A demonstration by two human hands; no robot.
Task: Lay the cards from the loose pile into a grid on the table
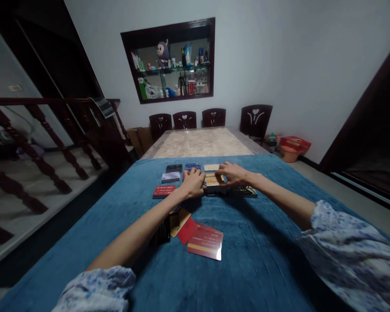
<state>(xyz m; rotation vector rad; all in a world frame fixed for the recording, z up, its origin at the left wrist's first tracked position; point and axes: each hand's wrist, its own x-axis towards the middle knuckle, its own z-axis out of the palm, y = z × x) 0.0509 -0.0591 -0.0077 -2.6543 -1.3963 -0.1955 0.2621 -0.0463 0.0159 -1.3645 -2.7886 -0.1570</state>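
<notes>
A yellow card (211, 178) lies between my two hands, above a dark stack (216, 190). My left hand (194, 183) is closed, with its fingertips at the card's left edge. From the other side my right hand (233, 174) pinches the card's right edge between thumb and fingers. Around them sit small card stacks: black (174, 167), blue (193, 166), pale yellow (211, 167), greyish purple (170, 177) and red (164, 191). Nearer me, loose cards are fanned out: maroon (205, 242), red (186, 229), gold (178, 222) and black (164, 232), the last partly behind my left forearm.
A blue cloth (260, 268) covers the near part of the long table (198, 144). Dark chairs (213, 118) line its far end. Another dark card stack (247, 192) lies beneath my right forearm. A wooden railing (42, 125) runs along the left.
</notes>
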